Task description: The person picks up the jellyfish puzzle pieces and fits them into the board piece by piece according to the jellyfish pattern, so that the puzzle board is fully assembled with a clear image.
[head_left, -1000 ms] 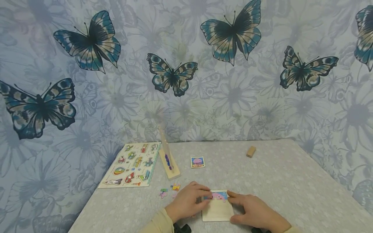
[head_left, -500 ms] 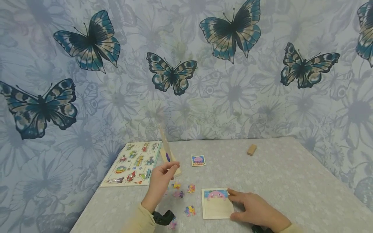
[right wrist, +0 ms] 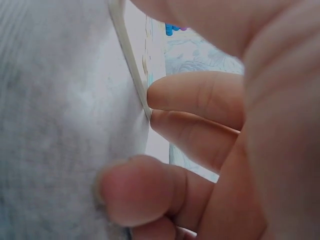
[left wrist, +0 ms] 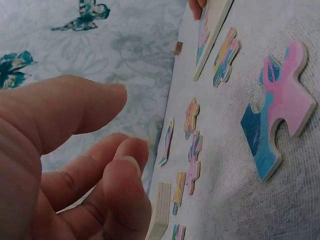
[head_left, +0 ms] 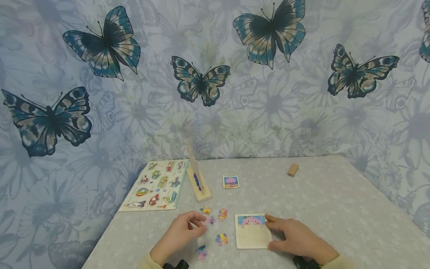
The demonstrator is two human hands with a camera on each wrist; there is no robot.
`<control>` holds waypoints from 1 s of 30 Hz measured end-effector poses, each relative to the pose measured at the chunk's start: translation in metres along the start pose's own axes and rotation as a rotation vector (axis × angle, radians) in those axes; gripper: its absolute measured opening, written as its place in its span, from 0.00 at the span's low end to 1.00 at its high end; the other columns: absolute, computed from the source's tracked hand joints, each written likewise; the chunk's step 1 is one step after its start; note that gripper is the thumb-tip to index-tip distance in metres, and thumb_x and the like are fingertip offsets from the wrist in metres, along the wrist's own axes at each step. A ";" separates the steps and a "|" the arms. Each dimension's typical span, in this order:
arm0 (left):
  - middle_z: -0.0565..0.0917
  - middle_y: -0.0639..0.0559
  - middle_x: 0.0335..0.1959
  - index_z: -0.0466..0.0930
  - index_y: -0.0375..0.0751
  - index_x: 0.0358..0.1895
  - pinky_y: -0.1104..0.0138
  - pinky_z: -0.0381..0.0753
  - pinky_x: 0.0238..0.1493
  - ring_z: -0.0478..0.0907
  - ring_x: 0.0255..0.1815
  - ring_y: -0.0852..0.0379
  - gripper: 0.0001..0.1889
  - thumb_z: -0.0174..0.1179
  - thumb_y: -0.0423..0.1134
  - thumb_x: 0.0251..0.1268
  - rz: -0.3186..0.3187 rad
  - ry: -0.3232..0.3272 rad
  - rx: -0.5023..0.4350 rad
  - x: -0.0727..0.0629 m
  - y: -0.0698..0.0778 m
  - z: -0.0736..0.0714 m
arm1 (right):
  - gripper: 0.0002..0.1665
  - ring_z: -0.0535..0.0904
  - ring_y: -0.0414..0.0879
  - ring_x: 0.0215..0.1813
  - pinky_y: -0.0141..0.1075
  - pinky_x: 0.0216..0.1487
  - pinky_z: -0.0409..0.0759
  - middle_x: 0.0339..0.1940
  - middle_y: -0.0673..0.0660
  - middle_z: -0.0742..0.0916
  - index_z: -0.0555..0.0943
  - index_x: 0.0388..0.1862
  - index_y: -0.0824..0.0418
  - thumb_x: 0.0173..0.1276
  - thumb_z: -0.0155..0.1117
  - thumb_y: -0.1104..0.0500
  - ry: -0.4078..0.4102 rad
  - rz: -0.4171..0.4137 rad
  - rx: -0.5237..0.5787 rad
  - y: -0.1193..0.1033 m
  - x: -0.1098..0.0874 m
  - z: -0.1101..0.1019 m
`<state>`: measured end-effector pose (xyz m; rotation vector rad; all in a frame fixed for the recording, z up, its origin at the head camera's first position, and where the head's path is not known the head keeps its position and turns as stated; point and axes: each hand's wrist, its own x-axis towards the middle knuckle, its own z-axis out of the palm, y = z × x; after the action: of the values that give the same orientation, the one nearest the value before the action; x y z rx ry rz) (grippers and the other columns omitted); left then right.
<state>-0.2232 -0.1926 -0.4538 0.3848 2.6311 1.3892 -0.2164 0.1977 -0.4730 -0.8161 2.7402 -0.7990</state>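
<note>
Puzzle board (head_left: pixel 253 237) against right grip (head_left: pixel 297 239), apart from left grip (head_left: pixel 180 233)

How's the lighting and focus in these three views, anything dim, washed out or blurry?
Head view: soft, even light, with the board easy to make out; left wrist view: dimmer, the nearest puzzle piece fairly clear, the upper butterfly softer; right wrist view: whitish glare washes out the tablecloth.

The desk (head_left: pixel 322 201) is pale, mottled grey. Toward its near edge, the puzzle tray (head_left: pixel 253 239) shows cream wood and a pink face on blue; loose puzzle pieces (head_left: pixel 221 239) mix pink, blue and yellow. By the left edge, the picture board (head_left: pixel 146 198) is cream with multicoloured figures. Teal-and-black butterflies (head_left: pixel 201 84) dot the lilac-grey floral wall (head_left: pixel 275 101).
</note>
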 end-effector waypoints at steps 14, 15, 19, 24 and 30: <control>0.81 0.62 0.29 0.83 0.53 0.36 0.70 0.73 0.31 0.74 0.28 0.67 0.15 0.79 0.52 0.53 0.039 -0.234 0.172 -0.022 -0.015 0.002 | 0.43 0.76 0.61 0.71 0.60 0.63 0.76 0.75 0.60 0.76 0.80 0.69 0.57 0.63 0.71 0.32 -0.001 0.005 0.010 0.001 -0.001 -0.002; 0.81 0.62 0.29 0.83 0.53 0.36 0.71 0.73 0.32 0.74 0.28 0.67 0.14 0.78 0.51 0.54 0.062 -0.243 0.173 -0.022 -0.017 0.002 | 0.43 0.76 0.62 0.71 0.61 0.63 0.76 0.75 0.60 0.76 0.80 0.69 0.57 0.63 0.71 0.32 -0.003 0.005 0.017 0.001 -0.001 -0.002; 0.82 0.64 0.32 0.85 0.52 0.41 0.71 0.75 0.33 0.74 0.30 0.69 0.10 0.75 0.45 0.60 0.126 -0.235 0.159 -0.020 -0.023 0.005 | 0.42 0.76 0.62 0.71 0.60 0.64 0.76 0.75 0.59 0.76 0.81 0.68 0.57 0.63 0.71 0.33 -0.009 0.013 0.033 0.001 0.000 0.000; 0.80 0.65 0.29 0.82 0.57 0.37 0.70 0.74 0.31 0.73 0.28 0.68 0.15 0.77 0.55 0.54 0.108 -0.200 0.250 -0.021 -0.024 0.007 | 0.43 0.76 0.62 0.71 0.60 0.64 0.76 0.75 0.59 0.76 0.81 0.68 0.57 0.63 0.71 0.32 -0.007 0.008 0.029 0.002 0.001 0.002; 0.80 0.66 0.31 0.84 0.57 0.43 0.71 0.74 0.32 0.73 0.28 0.70 0.15 0.76 0.52 0.56 0.135 -0.180 0.306 -0.020 -0.024 0.005 | 0.44 0.76 0.61 0.71 0.60 0.63 0.76 0.76 0.59 0.76 0.80 0.69 0.57 0.64 0.70 0.31 -0.008 0.013 0.023 0.002 0.003 0.002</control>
<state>-0.2064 -0.2069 -0.4761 0.7002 2.7079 0.9289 -0.2189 0.1965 -0.4758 -0.7945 2.7216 -0.8216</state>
